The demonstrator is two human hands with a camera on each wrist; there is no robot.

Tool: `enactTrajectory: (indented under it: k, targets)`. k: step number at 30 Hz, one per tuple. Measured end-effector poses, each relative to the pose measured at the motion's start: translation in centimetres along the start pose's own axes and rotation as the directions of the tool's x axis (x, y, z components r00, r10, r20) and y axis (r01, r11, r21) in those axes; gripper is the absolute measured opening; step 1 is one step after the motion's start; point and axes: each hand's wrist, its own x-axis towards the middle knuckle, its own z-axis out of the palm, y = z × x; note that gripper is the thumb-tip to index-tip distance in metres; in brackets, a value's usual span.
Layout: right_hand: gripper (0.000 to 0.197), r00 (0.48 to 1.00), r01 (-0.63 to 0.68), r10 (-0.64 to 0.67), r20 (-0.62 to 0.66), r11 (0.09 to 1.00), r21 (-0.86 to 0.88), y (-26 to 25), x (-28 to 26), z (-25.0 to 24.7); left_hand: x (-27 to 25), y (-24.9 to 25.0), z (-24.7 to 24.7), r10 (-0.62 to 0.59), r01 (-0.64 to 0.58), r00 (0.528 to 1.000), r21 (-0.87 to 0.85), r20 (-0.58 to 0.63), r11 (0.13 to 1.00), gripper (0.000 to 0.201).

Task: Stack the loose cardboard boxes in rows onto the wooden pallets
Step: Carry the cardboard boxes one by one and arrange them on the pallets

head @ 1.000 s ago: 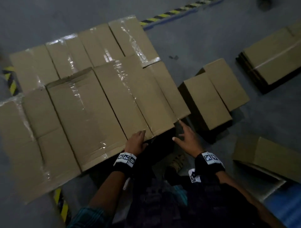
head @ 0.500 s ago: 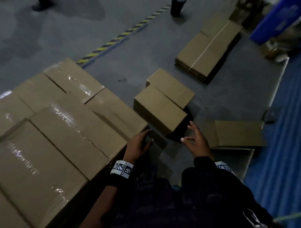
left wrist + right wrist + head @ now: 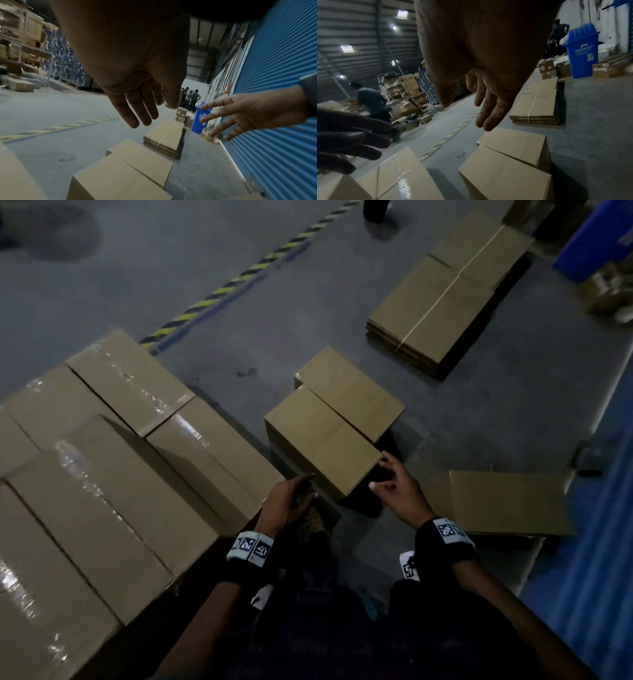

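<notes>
Two loose cardboard boxes stand side by side on the grey floor: a near box [image 3: 322,440] [image 3: 113,180] [image 3: 503,177] and a far box [image 3: 349,392] [image 3: 142,155] [image 3: 515,144]. Both my hands reach toward the near box with straight, spread fingers and hold nothing. My left hand [image 3: 291,498] [image 3: 137,108] hovers at its near left corner. At its near right corner is my right hand [image 3: 394,484] [image 3: 489,108], fingertips just off the edge. Taped boxes [image 3: 113,474] stacked in rows fill the left; the pallet under them is hidden.
A third loose box [image 3: 496,501] lies on its side at my right. A strapped bundle of flattened cartons [image 3: 442,302] lies further off. Yellow-black floor tape [image 3: 239,275] runs diagonally. A blue shutter [image 3: 274,94] and blue bin [image 3: 582,51] stand right; people work in the distance.
My view has swung right from the stacked rows to the loose boxes. Both hands left the stack's edge and moved toward the near loose box.
</notes>
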Motion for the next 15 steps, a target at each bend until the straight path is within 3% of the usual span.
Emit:
enactTrajectory:
  k: [8, 15]
  targets:
    - [0.070, 0.995, -0.100, 0.102, 0.022, 0.991, -0.084, 3.3, 14.0, -6.9, 13.1, -1.8, 5.1, -0.200, 0.189, 0.967, 0.078, 0.158, 0.979, 0.047]
    - [0.068, 0.980, -0.148, 0.154, 0.127, 0.987, -0.057, 9.0, 23.0, -8.1, 17.5, -3.4, 10.6, -0.383, 0.349, 0.910, 0.206, 0.158, 0.914, 0.047]
